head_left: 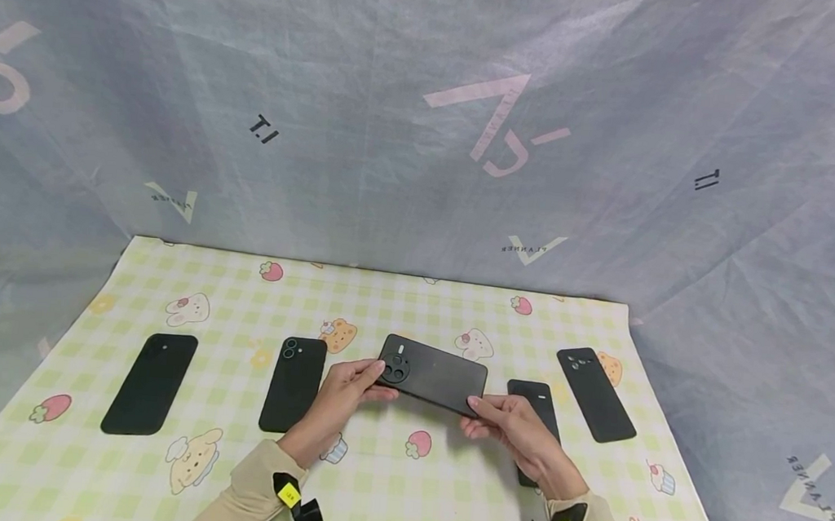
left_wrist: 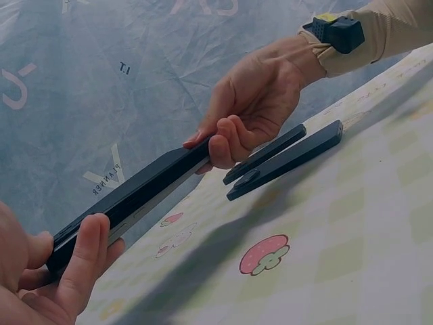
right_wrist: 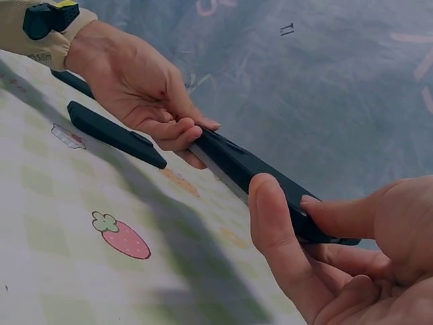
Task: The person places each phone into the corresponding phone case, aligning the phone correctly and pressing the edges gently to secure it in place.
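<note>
Beige fabric sleeves (head_left: 247, 484) occupy lower frame; left hand (head_left: 345, 389) and right hand (head_left: 510, 430) pinch opposite ends of crosswise, flat black phone (head_left: 441, 374).

- Place type: I stand before a fabric-screened booth, fitted for recording; the wider room is hidden.
- Enclosure: grey-blue fabric (head_left: 365, 183) rises at the back and both sides, carrying printed lettering (head_left: 264, 128).
- Work surface: checked table cover (head_left: 442, 508), green and cream, with cartoon strawberries (head_left: 418, 445).
- Equipment: black camera units (head_left: 307, 517) with yellow labels, one at each sleeve cuff (head_left: 260, 477).
</note>
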Tool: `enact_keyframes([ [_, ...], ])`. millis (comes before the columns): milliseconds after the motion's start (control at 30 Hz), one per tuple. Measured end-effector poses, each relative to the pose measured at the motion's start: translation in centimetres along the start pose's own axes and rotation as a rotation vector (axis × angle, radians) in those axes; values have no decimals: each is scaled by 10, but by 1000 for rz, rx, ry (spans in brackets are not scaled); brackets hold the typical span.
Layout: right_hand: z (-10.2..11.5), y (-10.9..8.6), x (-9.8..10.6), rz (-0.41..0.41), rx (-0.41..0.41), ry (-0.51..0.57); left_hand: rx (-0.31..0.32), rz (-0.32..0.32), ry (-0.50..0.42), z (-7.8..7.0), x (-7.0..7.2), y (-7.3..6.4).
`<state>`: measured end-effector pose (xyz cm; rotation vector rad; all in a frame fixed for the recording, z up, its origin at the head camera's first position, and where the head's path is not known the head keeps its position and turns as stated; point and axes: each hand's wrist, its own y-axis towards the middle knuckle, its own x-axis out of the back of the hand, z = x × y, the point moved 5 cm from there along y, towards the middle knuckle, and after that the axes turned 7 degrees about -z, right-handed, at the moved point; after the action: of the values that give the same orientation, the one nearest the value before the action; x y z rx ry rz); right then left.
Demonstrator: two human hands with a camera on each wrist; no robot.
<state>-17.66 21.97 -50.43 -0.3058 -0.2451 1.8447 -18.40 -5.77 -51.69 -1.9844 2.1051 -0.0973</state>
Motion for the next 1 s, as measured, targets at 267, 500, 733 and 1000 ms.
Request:
enact_keyframes([
  [267,-4,3,2,-47,15,-49,2,-6,5,0,0,1],
  [500,-6,4,3,-70,39,-80,-3,-1,4,-1,0,0],
  [733,-5,3,2,-69,74,-113,-5,3,10,-3,0,-1],
  [1000,-5,3,2,-65,98,-130,-16,4,25,-3,0,-1],
])
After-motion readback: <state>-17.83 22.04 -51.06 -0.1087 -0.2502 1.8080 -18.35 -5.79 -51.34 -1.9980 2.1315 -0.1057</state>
